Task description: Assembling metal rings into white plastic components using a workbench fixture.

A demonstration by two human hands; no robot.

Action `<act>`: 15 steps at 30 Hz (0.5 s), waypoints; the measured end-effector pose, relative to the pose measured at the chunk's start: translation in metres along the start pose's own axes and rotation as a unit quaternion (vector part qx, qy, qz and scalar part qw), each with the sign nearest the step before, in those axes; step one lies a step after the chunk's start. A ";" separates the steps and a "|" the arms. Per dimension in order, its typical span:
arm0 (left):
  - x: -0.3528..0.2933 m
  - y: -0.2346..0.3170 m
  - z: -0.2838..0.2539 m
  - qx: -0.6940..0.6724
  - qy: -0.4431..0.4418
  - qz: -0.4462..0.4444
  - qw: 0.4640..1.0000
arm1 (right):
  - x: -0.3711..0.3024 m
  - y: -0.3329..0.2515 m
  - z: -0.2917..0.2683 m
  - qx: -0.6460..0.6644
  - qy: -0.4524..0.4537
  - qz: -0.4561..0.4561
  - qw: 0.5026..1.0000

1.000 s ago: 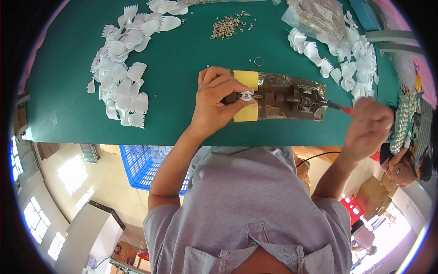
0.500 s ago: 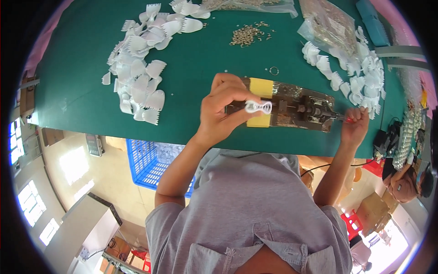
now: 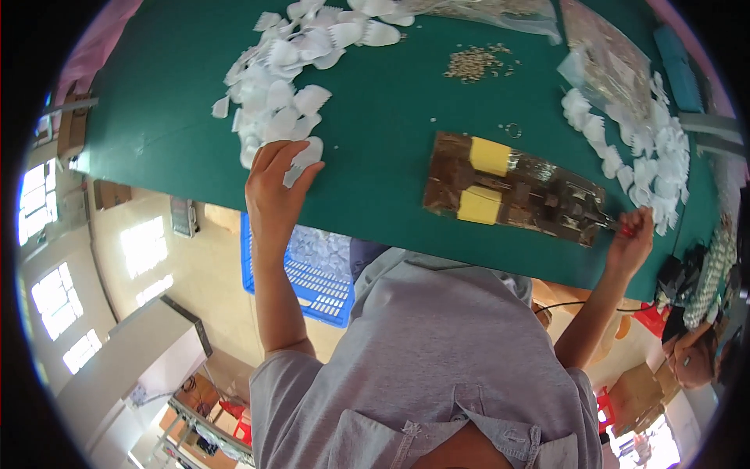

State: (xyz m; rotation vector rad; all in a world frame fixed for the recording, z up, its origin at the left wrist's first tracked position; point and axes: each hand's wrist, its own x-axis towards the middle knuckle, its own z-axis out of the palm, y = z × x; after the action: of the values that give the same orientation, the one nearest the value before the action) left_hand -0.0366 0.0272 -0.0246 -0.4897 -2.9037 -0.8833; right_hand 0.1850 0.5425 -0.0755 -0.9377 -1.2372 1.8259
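At the near end of a pile of white comb-toothed plastic pieces (image 3: 285, 98), my left hand (image 3: 273, 184) has its thumb and fingers around one white toothed piece (image 3: 312, 150). Its palm is turned away, so part of the grip is hidden. My right hand (image 3: 631, 244) is closed on the red-tipped handle (image 3: 626, 231) of a lever at the right end of a jig. The jig is a brown, tape-covered board (image 3: 445, 172) bearing two yellow pads (image 3: 490, 156) and a metal clamp mechanism (image 3: 574, 205). No white piece shows on the jig.
More white toothed pieces (image 3: 664, 176) lie at the right. Small metal parts (image 3: 475, 64) are heaped behind the jig, near a ring (image 3: 512, 130). Clear plastic bags (image 3: 605, 55) lie at the back. A blue basket (image 3: 320, 293) stands below the table edge.
My left hand has moved left from above the jig, where it held a white clip-like piece, to the left pile. My right hand stays on the lever handle. The whole view has shifted and tilted.
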 end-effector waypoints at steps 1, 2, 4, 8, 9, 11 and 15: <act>0.003 -0.006 0.004 0.025 -0.013 0.019 0.999 | -0.003 0.000 -0.004 -0.106 0.014 -0.026 0.994; 0.006 -0.006 0.003 0.031 -0.029 0.014 0.999 | -0.009 0.002 0.001 -0.256 0.030 -0.126 0.958; 0.003 -0.003 -0.001 0.046 -0.024 0.013 0.999 | -0.018 0.004 0.034 -0.383 0.000 -0.247 0.890; 0.004 -0.008 0.005 0.061 -0.045 -0.001 0.997 | -0.029 -0.020 0.112 -0.468 -0.196 -0.327 0.797; 0.005 -0.008 0.009 0.070 -0.044 -0.007 0.997 | -0.025 -0.020 0.123 -0.486 -0.221 -0.320 0.782; 0.007 -0.008 0.015 0.083 -0.038 -0.014 0.996 | -0.006 -0.015 0.134 -0.537 -0.234 -0.383 0.714; 0.004 -0.012 0.020 0.138 0.028 0.077 0.987 | 0.020 -0.022 0.151 -0.581 -0.335 -0.310 0.674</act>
State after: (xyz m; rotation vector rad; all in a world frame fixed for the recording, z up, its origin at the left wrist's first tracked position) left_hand -0.0438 0.0297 -0.0472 -0.6395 -2.8270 -0.4586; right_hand 0.0481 0.5029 -0.0171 -0.2083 -2.8834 0.6172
